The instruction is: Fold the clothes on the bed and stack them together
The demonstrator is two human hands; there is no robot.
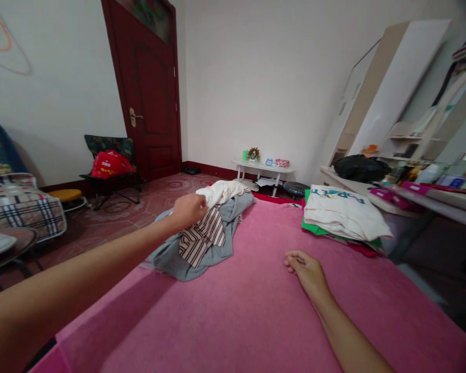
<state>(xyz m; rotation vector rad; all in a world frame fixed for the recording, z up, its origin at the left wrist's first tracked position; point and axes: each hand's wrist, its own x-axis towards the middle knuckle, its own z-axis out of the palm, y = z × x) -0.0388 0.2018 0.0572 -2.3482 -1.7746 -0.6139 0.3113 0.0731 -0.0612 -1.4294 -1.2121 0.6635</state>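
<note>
My left hand (189, 210) reaches out over the pink bed cover (256, 305) and is closed on a cream white garment (222, 191) at the top of a loose heap. Under it lie a brown and white striped garment (202, 239) and a grey garment (178, 256). My right hand (306, 269) rests on the bed cover with its fingers curled loosely, holding nothing. To its right sits a folded stack topped by a white T-shirt with blue letters (344, 210), with green and red clothes beneath.
A dark red door (147, 93) stands at the back left, a folding chair with a red bag (109, 165) beside it. A small white table (262, 168) is against the far wall. A cluttered desk (411, 194) and white wardrobe (376, 88) line the right.
</note>
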